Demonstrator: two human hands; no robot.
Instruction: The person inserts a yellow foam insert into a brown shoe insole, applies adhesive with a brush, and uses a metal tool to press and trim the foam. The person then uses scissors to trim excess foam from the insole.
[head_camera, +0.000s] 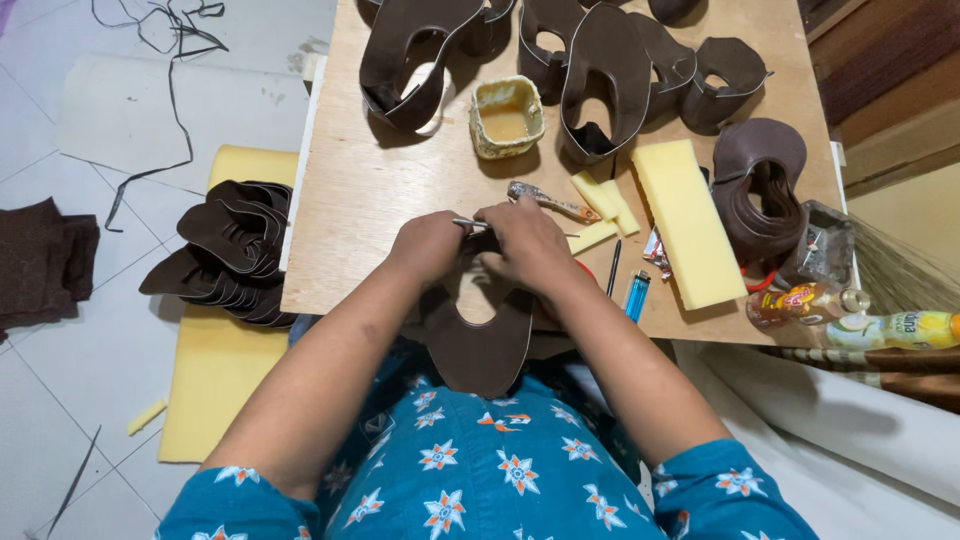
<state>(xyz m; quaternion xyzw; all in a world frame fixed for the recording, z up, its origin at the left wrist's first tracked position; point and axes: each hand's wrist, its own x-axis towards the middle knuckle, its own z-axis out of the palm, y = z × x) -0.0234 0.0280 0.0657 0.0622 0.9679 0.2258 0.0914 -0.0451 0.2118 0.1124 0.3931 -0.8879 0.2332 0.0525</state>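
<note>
My left hand (428, 247) and right hand (527, 243) are both closed on the top of a brown leather piece (478, 345) at the near table (350, 200) edge, the left also pinching a thin metal tool (468, 224), glue pot (507, 117) beyond.

— What's on the plywood counter (370, 190)?
— Brown leather shoe uppers (600, 70) along the far edge, a glue tub (506, 117), a yellow foam block (685, 222), a blue lighter (637, 296).
— And the floor (90, 330)?
— A yellow foam sheet (215, 370) carrying stacked uppers (232, 250).
</note>
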